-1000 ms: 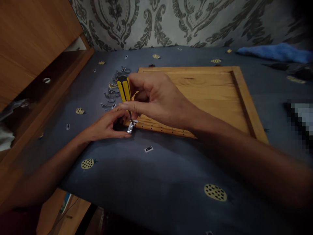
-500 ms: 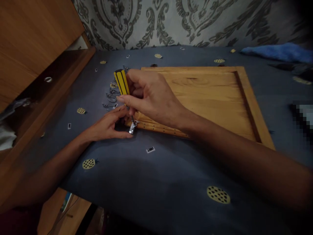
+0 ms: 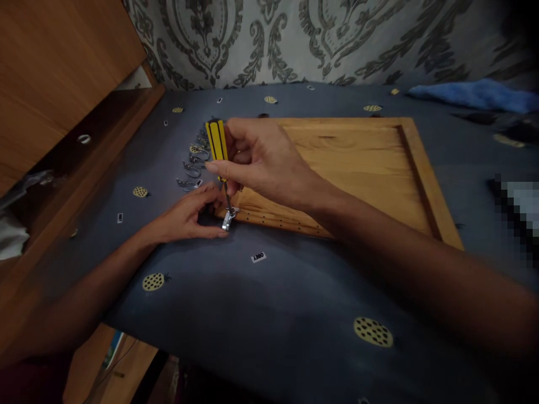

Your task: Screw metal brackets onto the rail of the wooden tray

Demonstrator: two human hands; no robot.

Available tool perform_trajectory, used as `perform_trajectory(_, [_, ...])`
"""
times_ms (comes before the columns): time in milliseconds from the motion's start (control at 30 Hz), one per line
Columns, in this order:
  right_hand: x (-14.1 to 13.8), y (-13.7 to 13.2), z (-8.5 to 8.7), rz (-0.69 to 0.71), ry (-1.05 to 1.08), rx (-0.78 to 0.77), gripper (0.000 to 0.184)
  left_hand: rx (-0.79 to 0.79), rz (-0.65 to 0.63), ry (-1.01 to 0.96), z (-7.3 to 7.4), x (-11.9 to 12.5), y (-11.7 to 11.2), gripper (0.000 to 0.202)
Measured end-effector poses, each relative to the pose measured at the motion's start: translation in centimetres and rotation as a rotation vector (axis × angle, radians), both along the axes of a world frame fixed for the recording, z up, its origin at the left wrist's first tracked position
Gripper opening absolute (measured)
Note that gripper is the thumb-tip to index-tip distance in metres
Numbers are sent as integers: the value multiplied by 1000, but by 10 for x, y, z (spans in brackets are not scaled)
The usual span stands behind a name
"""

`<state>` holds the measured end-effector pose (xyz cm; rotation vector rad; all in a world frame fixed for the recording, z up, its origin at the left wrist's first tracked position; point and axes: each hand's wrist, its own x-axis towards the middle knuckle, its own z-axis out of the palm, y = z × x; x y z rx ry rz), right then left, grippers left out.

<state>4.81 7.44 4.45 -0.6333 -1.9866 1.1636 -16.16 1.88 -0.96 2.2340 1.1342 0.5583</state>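
Observation:
My right hand grips a screwdriver with a yellow and black handle. Its shaft slants down to a small silver metal hook at the near left corner of a wooden frame. The thumb of my left hand presses the hook from the near side, while its other fingers curl around the frame's corner. A row of small dark holes runs along the frame's near edge. The screw under the tip is too small to make out.
Several metal hooks lie in a line beyond my left hand. A blue cloth rests at the back right, near a dark object. A wooden cabinet stands at the left, and a patterned wall closes off the back.
The screwdriver handle has swung slightly right and is more upright. My right hand has shifted right with it, and the frame appears turned a little. My left hand stays on the hook.

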Motion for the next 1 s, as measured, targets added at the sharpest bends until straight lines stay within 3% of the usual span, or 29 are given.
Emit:
perform_trajectory(233, [18, -10, 18, -154, 50, 127, 33, -8, -31, 5, 6, 2, 0, 47])
perform_trajectory(567, [10, -14, -2, -85, 21, 34, 27, 35, -32, 15, 0, -1, 1, 51])
perform_trajectory(1000, [11, -16, -1, -67, -18, 39, 29, 42, -26, 22, 1, 0, 2, 53])
